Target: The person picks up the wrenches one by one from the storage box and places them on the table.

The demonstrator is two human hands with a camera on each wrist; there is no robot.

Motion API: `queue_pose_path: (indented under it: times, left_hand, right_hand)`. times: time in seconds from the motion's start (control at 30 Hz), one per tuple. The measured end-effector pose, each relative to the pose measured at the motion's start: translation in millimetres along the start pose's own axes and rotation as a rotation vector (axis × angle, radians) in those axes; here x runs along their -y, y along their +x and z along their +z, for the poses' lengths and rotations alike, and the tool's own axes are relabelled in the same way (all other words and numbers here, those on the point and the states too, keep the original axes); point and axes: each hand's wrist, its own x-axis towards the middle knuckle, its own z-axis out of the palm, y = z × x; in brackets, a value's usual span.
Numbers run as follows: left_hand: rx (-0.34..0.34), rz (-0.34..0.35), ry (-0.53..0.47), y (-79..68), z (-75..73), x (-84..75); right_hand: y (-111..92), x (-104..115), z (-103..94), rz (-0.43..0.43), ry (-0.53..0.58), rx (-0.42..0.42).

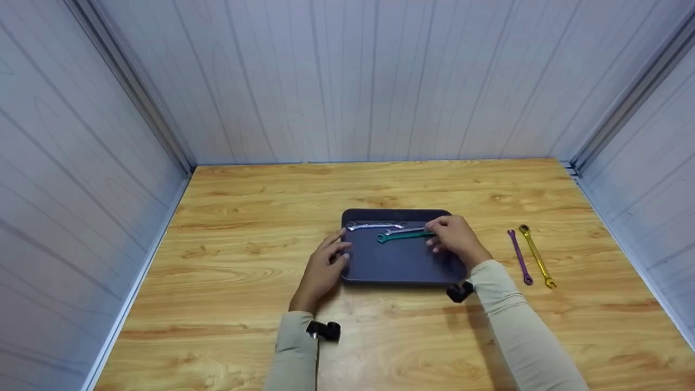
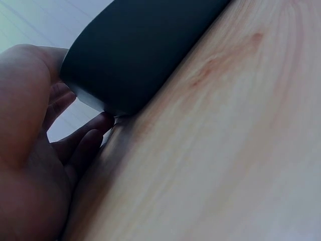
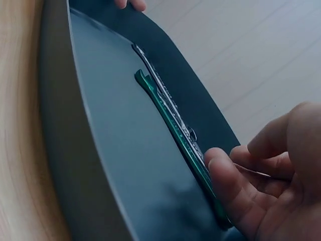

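Note:
A dark rectangular tray (image 1: 402, 266) lies on the wooden table. My left hand (image 1: 324, 266) holds its left edge, some fingertips over the rim and other fingers (image 2: 90, 145) against the outer wall. My right hand (image 1: 455, 236) is over the tray's right part, thumb and fingers pinching the right end of a silver combination wrench (image 1: 404, 231). Right alongside it in the tray is a green combination wrench (image 3: 173, 123), its far end partly behind the hand in the head view. Another silver wrench (image 1: 374, 225) lies along the tray's back wall.
To the right of the tray, a purple wrench (image 1: 520, 258) and a yellow ratcheting wrench (image 1: 537, 255) lie side by side on the table (image 1: 260, 217). Pale panels (image 1: 347, 81) enclose the table at the back and both sides.

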Motion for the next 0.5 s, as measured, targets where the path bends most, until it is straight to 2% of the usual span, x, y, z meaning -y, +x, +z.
queue_pose_path:
  times: [0.5]
  left_hand:
    - [-0.005,-0.002,-0.020,-0.5,-0.5,-3.3]
  right_hand:
    - [2.8,3.8,3.6,0.049,-0.062,-0.006]
